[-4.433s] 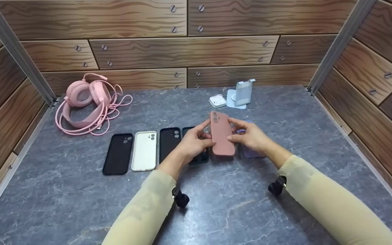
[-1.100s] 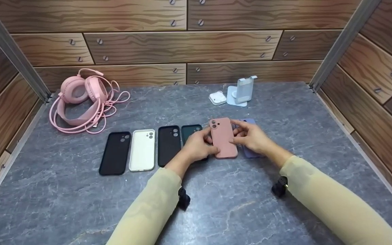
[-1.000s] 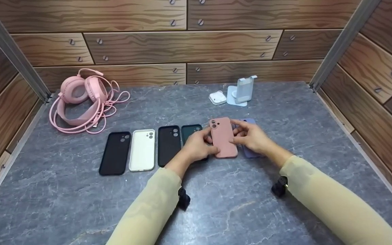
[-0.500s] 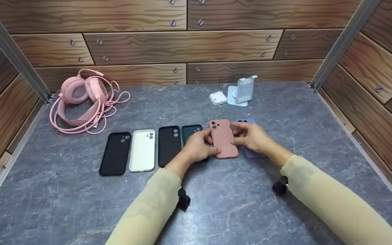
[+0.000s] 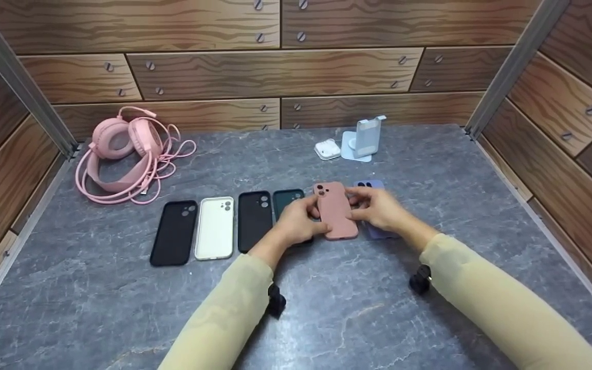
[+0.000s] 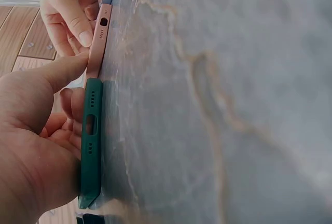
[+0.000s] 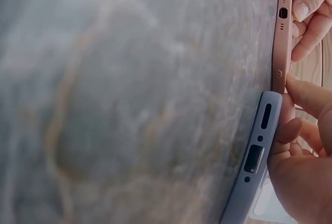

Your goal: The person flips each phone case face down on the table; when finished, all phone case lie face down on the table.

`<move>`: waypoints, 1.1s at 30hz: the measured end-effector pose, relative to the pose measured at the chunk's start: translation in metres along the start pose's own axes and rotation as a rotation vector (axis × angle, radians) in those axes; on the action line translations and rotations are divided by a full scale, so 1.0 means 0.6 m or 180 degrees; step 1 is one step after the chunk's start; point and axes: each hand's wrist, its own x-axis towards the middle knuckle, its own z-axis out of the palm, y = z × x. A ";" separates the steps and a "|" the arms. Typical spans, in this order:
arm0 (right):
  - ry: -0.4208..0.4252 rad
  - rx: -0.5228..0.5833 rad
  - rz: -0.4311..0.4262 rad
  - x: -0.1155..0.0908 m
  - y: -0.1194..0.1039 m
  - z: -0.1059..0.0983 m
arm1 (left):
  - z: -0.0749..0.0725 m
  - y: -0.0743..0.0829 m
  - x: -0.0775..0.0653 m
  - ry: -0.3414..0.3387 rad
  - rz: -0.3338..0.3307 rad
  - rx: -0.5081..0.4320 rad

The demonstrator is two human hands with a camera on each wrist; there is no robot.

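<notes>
Both hands hold a pink phone case point(image 5: 335, 217) by its long sides, the camera cutouts at its top left. My left hand point(image 5: 296, 221) has its thumb near the lower left corner and fingers along the left side. On the opposite side, my right hand point(image 5: 382, 209) pinches the edge between thumb and fingers. The case appears to lie on the table. A dark green phone case point(image 6: 91, 156) sits just left of it, partly hidden by the left hand in the head view. To its right is a purple phone case point(image 7: 255, 151), largely covered by the right hand in the head view.
A black phone case point(image 5: 255, 221), a white phone case point(image 5: 215, 228) and another black phone case point(image 5: 173, 234) continue the row leftward. Behind are pink headphones point(image 5: 144, 139) with a coiled cable, a small white box point(image 5: 328, 149) and a pale blue stand point(image 5: 368, 137). Wood-patterned walls point(image 5: 214, 74) surround the table.
Several seconds ago the pink phone case was tilted and seemingly raised; it has come down between the green and purple cases. Over the last second it has shifted only slightly, both hands staying on it.
</notes>
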 end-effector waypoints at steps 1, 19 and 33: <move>0.0004 -0.0008 -0.0009 0.000 0.000 0.000 | 0.000 0.000 0.000 -0.0010 0.0006 0.0014; 0.0282 -0.0332 0.0005 -0.008 -0.032 0.002 | -0.060 0.031 -0.042 0.0251 -0.0041 -0.0100; 0.0242 0.0289 -0.0297 0.007 -0.079 0.053 | -0.115 -0.019 -0.067 0.0564 -0.0244 0.0117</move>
